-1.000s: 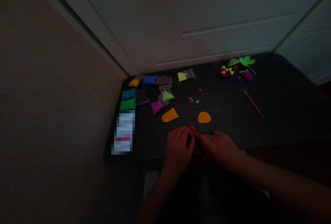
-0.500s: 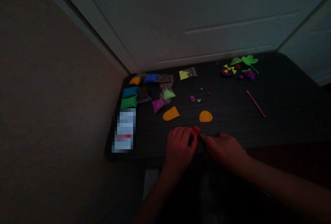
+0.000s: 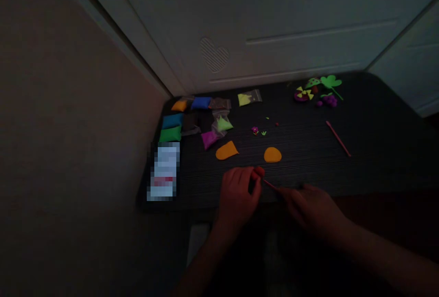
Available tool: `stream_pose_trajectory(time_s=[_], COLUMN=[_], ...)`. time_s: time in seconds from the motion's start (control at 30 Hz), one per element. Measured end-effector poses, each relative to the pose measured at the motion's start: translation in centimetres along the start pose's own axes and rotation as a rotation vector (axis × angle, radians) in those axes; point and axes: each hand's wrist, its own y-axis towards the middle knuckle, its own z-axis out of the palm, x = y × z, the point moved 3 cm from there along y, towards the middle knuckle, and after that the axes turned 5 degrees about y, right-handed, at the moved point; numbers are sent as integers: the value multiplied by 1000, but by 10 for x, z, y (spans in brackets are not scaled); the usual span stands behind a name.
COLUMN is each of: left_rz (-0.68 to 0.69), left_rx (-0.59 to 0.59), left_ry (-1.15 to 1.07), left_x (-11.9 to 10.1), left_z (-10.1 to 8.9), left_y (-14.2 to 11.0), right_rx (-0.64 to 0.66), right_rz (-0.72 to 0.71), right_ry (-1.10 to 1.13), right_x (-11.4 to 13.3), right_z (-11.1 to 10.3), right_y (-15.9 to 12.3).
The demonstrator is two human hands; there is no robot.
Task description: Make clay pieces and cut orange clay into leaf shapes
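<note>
Near the table's front edge, my left hand point(image 3: 239, 194) is closed on a small lump of red clay point(image 3: 259, 172), part of which shows past the fingertips. My right hand point(image 3: 312, 205) grips a thin pink modelling tool point(image 3: 271, 185); its tip points at the red clay, with a slight gap between them as far as I can see. Just beyond my hands lie two flat orange clay pieces: a rounded one point(image 3: 272, 155) and a longer one point(image 3: 227, 151) with one straight end. Tiny clay bits surround a small purple clay flower point(image 3: 254, 129).
Several bags of coloured clay, among them a green one point(image 3: 170, 134), lie at the left and back of the dark table point(image 3: 377, 151). A phone point(image 3: 164, 171) rests at the left edge. A second pink tool point(image 3: 338, 138) and a green clay clover point(image 3: 331, 81) are right.
My right hand has drawn back to the right and toward me, pulling the tool's tip away from the red clay. The left hand has hardly moved.
</note>
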Motion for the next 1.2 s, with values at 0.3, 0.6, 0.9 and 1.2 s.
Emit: stream_pose_trajectory(time_s=[0.3, 0.6, 0.9, 1.2], left_rz=[-12, -5, -5, -225], left_rx=[65, 65, 45, 97], left_ry=[17, -8, -195, -545], left_x=[1, 2, 5, 23], left_z=[1, 0, -5, -10], left_y=[1, 2, -2, -5], right_rx=[-134, -130, 18, 0], right_rz=[473, 426, -158, -154], right_ry=[90, -112, 161, 348], right_x=[-76, -119, -28, 3], right_z=[-37, -48, -41, -20], right_y=[20, 67, 59, 70])
